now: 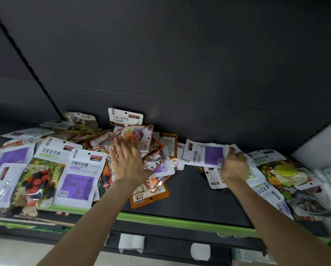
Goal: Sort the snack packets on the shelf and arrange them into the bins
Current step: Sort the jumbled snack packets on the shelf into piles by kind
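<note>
A dark shelf (189,191) with a green front edge runs under a dark back panel, heaped with snack packets. My left hand (128,162) is spread, fingers straight and apart, lying on the middle heap, fingertips against an orange-rimmed packet (139,138) with a clear window. My right hand (234,166) curls its fingers on the edge of a white packet (206,155) with a purple panel, lifted off the shelf. More white, purple and fruit-printed packets lie left and right of my hands.
</note>
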`<state>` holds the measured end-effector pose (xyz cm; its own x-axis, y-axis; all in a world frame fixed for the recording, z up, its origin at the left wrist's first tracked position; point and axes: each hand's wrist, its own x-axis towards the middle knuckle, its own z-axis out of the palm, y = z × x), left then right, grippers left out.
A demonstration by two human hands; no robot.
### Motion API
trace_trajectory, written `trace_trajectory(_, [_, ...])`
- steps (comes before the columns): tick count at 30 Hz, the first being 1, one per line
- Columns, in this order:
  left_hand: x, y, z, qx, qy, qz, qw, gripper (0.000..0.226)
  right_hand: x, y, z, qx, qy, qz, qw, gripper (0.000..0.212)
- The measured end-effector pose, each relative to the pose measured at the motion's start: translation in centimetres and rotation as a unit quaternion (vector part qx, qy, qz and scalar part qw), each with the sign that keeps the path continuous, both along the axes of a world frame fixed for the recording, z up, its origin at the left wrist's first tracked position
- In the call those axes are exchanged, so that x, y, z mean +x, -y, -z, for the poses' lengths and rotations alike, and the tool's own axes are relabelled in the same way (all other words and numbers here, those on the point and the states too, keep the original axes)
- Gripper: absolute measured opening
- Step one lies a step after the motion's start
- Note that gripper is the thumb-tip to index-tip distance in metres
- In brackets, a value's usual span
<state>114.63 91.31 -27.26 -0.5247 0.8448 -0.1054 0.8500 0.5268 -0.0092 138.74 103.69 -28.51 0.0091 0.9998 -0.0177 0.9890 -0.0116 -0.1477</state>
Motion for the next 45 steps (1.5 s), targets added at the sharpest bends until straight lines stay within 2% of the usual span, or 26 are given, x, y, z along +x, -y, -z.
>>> trace_trajectory(2, [0.9,-1.3,-0.4,0.039,-0.025,0.054,0.997,0.118,0.1,0.2,0.1,0.028,0.024,-0.041,0.998,0.075])
trace_trajectory(3, [1.4,-2.0,-0.4,0.051,-0.025,0.093,0.994,0.115,-0.8,0.3,0.1,0.022,0.027,-0.094,0.995,0.082])
trace_trajectory(5, [1.8,-2.9,0.2,0.031,-0.001,0.150,0.988,0.094,-3.3,0.6,0.5,-0.022,0.001,-0.217,0.976,0.079])
trace_trajectory(7, [1.3,-3.4,0.8,-0.003,0.019,0.153,0.988,0.074,-4.9,0.8,1.1,-0.099,0.022,-0.290,0.952,0.058])
trace_trajectory(9, [0.4,-3.2,1.1,-0.015,0.020,0.148,0.989,0.069,-4.5,0.6,2.0,-0.140,0.081,-0.273,0.948,0.048])
trace_trajectory(11, [-0.4,-2.7,1.2,-0.017,0.028,0.141,0.989,0.069,-3.0,0.5,2.5,-0.142,0.132,-0.212,0.958,0.050])
trace_trajectory(14, [-1.2,-1.9,1.3,-0.014,0.038,0.132,0.990,0.070,-2.4,0.4,1.9,-0.124,0.143,-0.145,0.971,0.049])
trace_trajectory(17, [-1.2,-1.7,1.2,-0.012,0.047,0.135,0.990,0.077,-4.8,0.6,1.3,-0.091,0.011,-0.169,0.981,0.041])
trace_trajectory(19, [-1.2,-1.8,1.1,-0.019,0.049,0.136,0.989,0.086,-7.2,1.0,1.5,-0.134,-0.112,-0.163,0.971,0.038])
trace_trajectory(22, [-1.0,-1.9,1.1,-0.026,0.043,0.130,0.990,0.091,-9.4,0.7,2.4,-0.181,-0.249,-0.048,0.950,0.030])
trace_trajectory(24, [-0.9,-2.0,1.3,-0.027,0.032,0.131,0.991,0.091,-9.7,0.4,2.9,-0.184,-0.285,0.011,0.941,0.020])
trace_trajectory(27, [-1.0,-2.1,1.5,-0.027,0.030,0.123,0.992,0.090,-8.9,0.2,2.4,-0.146,-0.234,-0.040,0.960,0.019])
trace_trajectory(30, [-1.3,-2.1,1.4,-0.020,0.027,0.117,0.993,0.089,-6.1,0.3,1.0,-0.040,-0.137,-0.096,0.985,0.018])
trace_trajectory(34, [-0.9,-1.7,1.7,-0.030,0.021,0.115,0.993,0.088,-0.4,0.1,0.5,0.048,-0.001,-0.073,0.996,0.022])
trace_trajectory(36, [-0.9,-1.7,1.9,-0.029,0.017,0.116,0.993,0.087,0.6,0.2,0.3,0.092,0.039,-0.054,0.994,0.034])
trace_trajectory(38, [-0.8,-1.9,1.8,-0.025,0.017,0.119,0.992,0.087,-0.4,0.6,0.1,0.137,0.033,-0.089,0.986,0.054])
trace_trajectory(40, [-0.5,-2.0,1.7,-0.022,0.017,0.121,0.992,0.087,-3.1,1.3,-0.1,0.072,-0.019,-0.163,0.984,0.053])
trace_trajectory(43, [-0.2,-1.9,1.8,-0.018,0.020,0.121,0.992,0.086,-7.1,2.3,1.2,-0.097,-0.143,-0.207,0.963,0.044])
trace_trajectory(45, [0.0,-1.6,2.0,-0.023,0.023,0.121,0.992,0.085,-8.6,2.0,2.5,-0.123,-0.172,-0.216,0.953,0.046])
